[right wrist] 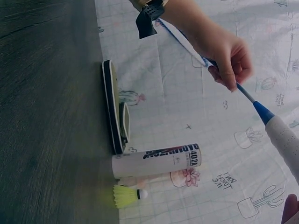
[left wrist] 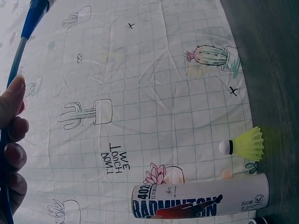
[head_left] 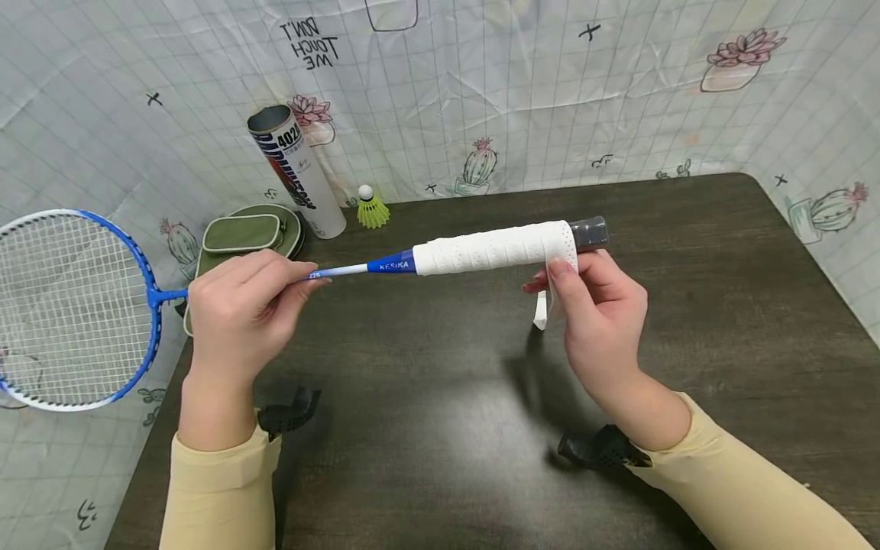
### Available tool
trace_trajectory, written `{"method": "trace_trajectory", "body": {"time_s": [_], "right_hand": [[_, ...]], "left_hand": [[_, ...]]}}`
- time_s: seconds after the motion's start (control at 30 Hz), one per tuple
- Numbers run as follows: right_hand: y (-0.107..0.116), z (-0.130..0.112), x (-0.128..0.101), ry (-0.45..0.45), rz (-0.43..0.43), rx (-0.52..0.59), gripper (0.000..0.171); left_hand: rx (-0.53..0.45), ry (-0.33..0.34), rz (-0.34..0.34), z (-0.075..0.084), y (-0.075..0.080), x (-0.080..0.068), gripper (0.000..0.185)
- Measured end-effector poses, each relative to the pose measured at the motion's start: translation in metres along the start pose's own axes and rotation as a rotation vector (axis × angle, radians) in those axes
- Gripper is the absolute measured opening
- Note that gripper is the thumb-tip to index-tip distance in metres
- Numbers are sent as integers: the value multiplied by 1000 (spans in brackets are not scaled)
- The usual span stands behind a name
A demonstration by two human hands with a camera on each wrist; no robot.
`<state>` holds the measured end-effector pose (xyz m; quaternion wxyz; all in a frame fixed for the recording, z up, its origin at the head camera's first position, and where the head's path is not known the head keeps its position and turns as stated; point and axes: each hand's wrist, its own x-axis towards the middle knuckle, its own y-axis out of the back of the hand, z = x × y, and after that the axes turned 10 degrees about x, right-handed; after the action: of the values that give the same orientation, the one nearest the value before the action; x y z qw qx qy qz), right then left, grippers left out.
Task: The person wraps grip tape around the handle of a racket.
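A blue and white badminton racket (head_left: 392, 263) is held level above the table, its strung head off to the left. My left hand (head_left: 244, 305) grips the thin shaft, thumb and fingers round it. White perforated grip tape (head_left: 495, 250) is wound over most of the handle. A dark bare end (head_left: 590, 233) of the handle sticks out at the right. My right hand (head_left: 605, 305) pinches the tape just below that end, and a loose tail (head_left: 540, 311) of it hangs under the fingers. In the right wrist view only fingertips (right wrist: 290, 207) of this hand show.
Behind the racket a white badminton tube (head_left: 302, 176) stands upright on the dark table (head_left: 426, 428). A yellow shuttlecock (head_left: 373, 208) is beside it, cork up. The green case (head_left: 244, 233) lies at the back left, partly behind my left hand. A printed cloth (head_left: 426, 99) hangs behind the table.
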<state>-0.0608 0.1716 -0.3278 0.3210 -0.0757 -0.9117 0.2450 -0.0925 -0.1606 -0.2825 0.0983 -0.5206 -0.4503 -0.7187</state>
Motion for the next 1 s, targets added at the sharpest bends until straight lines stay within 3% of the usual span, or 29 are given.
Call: {"method": "trace_trajectory", "body": {"time_s": [0.3,0.67,0.8,1.0], "right_hand": [[-1,0,2,15,11,-1,13],[-1,-1,2,29,43,-26,18],[-1,-2,2,27,48,-39,21],[-2,-2,1,11,33,66,12]], "left_hand": [[102,35,-20,-1,3,2,12],[36,-11,-107,-5,7,1,11],[9,-21,-88,-6,7,0,7],[-10,-16,-34,-5,5,0,11]]}}
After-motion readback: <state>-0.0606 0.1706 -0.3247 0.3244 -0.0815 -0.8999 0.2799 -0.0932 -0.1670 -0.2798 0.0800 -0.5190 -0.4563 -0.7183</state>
